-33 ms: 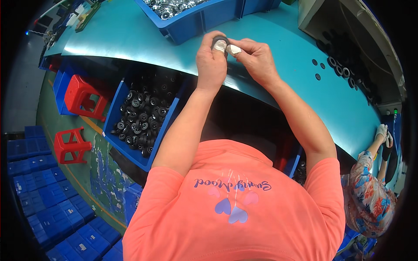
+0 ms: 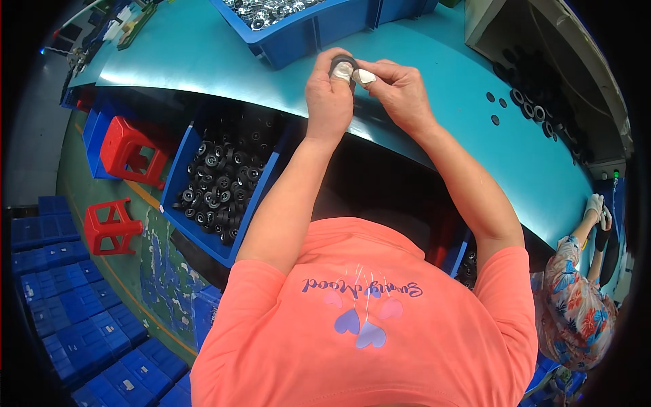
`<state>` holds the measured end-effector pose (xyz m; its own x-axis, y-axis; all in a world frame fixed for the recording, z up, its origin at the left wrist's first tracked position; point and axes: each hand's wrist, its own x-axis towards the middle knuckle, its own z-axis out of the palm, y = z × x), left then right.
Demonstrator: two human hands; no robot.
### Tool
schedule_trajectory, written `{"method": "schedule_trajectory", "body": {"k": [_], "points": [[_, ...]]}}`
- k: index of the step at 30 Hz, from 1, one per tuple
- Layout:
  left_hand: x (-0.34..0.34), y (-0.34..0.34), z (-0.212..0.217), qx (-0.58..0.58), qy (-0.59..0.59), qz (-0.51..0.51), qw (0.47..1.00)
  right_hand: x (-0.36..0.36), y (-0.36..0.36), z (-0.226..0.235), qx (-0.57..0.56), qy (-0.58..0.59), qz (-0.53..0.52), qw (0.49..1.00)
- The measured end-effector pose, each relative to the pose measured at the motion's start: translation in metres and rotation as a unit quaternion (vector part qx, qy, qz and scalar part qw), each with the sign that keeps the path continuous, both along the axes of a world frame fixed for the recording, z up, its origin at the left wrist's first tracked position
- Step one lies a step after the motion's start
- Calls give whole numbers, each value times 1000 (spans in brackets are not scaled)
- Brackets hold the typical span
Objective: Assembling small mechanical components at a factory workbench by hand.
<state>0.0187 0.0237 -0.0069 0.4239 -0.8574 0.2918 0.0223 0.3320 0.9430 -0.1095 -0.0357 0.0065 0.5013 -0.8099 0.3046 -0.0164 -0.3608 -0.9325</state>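
My left hand is raised over the teal worktable and holds a small black ring-shaped part with a silver centre in its fingertips. My right hand meets it from the right, thumb and forefinger pinching a small pale piece against that ring. Both hands touch at the part. Whether the pale piece is joined to the ring I cannot tell.
A blue bin of silvery parts sits on the table beyond my hands. Under the table's left edge, a blue bin of black round parts. Loose black rings lie at right. Red stools, stacked blue crates, another person at right.
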Motion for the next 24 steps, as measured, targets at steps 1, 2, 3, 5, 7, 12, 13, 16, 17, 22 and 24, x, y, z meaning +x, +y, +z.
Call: {"method": "schedule_trajectory", "body": {"k": [1, 2, 3, 5, 7, 12, 13, 16, 17, 22, 24], "points": [[2, 2, 2, 22, 16, -22, 999, 0, -1, 1, 26, -4, 1, 1000], [6, 4, 5, 45, 32, -45, 997, -1, -3, 1, 52, -8, 1, 999], [8, 6, 8, 66, 48, -68, 994, -1, -6, 2, 78, -13, 1, 997], [6, 5, 10, 51, 91, -73, 992, -1, -10, -1, 76, -27, 4, 997], [8, 6, 8, 39, 106, -83, 990, 0, -8, 0, 57, -38, 6, 998], [11, 1, 5, 66, 85, -65, 992, -3, -7, -1, 56, -2, 1, 998], [12, 1, 6, 67, 96, -85, 989, -3, -8, 0, 84, 4, 0, 996], [15, 5, 7, 58, 102, -132, 984, -2, -13, -1, 125, -42, 18, 991], [16, 7, 4, 46, 88, -139, 985, -3, -16, -2, 143, -43, 26, 988], [11, 9, 4, 44, -60, -125, 989, -3, -14, 1, 190, -20, 42, 981], [6, 9, 2, 44, -119, -104, 986, -2, -15, -4, 179, 3, 41, 983]]}}
